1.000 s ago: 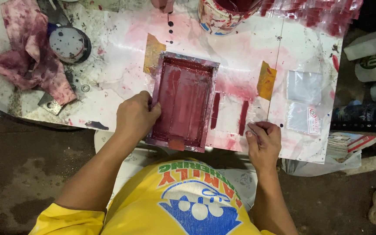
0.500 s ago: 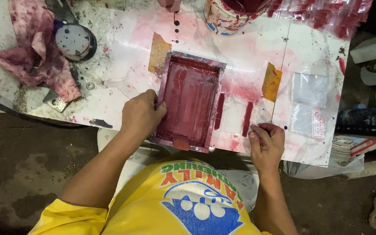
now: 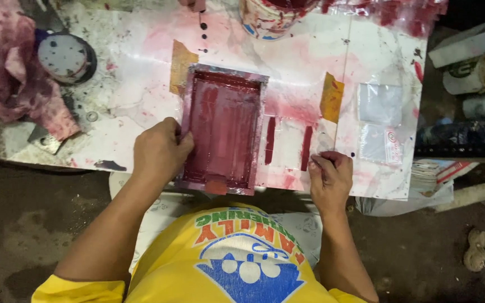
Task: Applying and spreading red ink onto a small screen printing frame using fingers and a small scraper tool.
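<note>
A rectangular printing screen frame [image 3: 223, 129], stained dark red, lies flat on a white ink-smeared board [image 3: 141, 84]. My left hand [image 3: 161, 151] grips the frame's left edge near its close corner. My right hand [image 3: 329, 177] rests at the board's near edge to the right of the frame. Its fingers are curled together beside two short red stripes [image 3: 306, 147]. I cannot tell whether they pinch anything. Two yellowish tape pieces [image 3: 331, 96] sit on the board either side of the frame.
A red-stained ink can [image 3: 270, 14] stands at the far edge. A red-soaked rag [image 3: 7, 78] and a round lid [image 3: 65, 56] lie at the left. Clear plastic bags [image 3: 380, 120] lie on the board's right part. Cans [image 3: 478, 73] and stacked sheets [image 3: 433, 174] are further right.
</note>
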